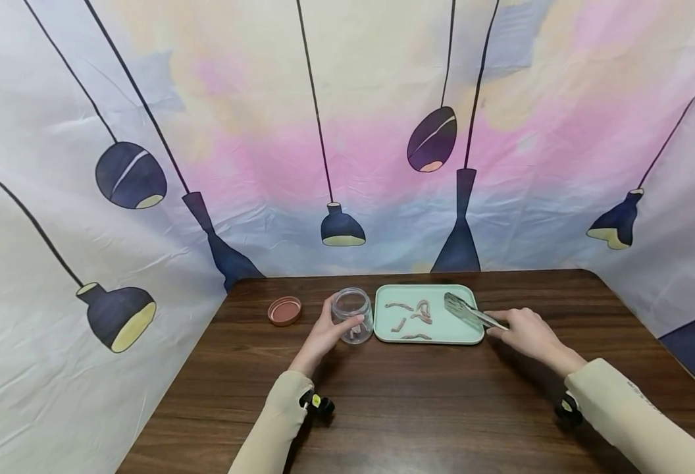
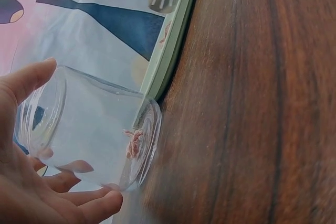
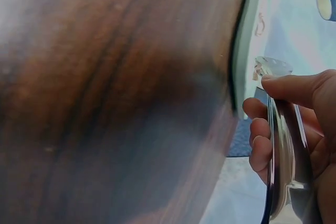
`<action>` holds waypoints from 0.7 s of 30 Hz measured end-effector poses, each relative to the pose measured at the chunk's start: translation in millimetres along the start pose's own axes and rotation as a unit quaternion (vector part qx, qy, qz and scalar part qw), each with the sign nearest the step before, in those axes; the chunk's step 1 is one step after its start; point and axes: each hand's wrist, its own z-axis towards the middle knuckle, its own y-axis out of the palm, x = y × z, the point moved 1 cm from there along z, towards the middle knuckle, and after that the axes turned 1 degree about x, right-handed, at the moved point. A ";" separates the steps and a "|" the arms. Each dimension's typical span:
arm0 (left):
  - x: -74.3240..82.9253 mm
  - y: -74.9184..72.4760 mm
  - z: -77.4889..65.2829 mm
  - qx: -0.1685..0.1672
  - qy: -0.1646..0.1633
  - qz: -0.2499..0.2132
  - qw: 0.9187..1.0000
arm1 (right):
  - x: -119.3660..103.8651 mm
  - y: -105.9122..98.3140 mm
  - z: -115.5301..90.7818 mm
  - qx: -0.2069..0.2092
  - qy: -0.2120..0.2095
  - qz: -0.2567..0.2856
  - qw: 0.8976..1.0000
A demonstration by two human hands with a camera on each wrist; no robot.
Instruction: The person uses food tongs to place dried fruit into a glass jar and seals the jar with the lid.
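My left hand (image 1: 322, 334) holds a clear jar (image 1: 353, 320) with no lid on it, thumb and fingers around its side. A few pinkish pieces (image 2: 134, 142) lie at the bottom of the jar in the left wrist view. My right hand (image 1: 528, 334) grips metal tongs (image 1: 472, 314), whose slotted head is over the right part of a pale green tray (image 1: 442, 338). Several thin pinkish, worm-like strips (image 1: 423, 312) lie on the tray, left of the tongs. In the right wrist view, the thumb and fingers wrap around the tong handles (image 3: 286, 166).
A reddish-brown round lid (image 1: 285, 311) lies on the dark wooden table (image 1: 395, 408), left of the jar. The tray stands close to the jar's right side. Behind the table's far edge hangs a cloth backdrop (image 1: 383, 151) printed with lamps.
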 end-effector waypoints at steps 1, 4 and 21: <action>0.1 0.4 -0.1 0.000 -0.001 -0.001 1.000 | -0.1 -1.4 0.6 0.003 0.001 0.000 1.000; -1.6 1.2 0.7 0.001 -0.003 -0.004 1.000 | -0.9 -6.2 4.0 0.011 0.003 0.002 1.000; 0.4 1.3 0.2 0.001 -0.004 -0.003 1.000 | -26.3 -38.7 22.6 0.066 -0.030 0.004 0.997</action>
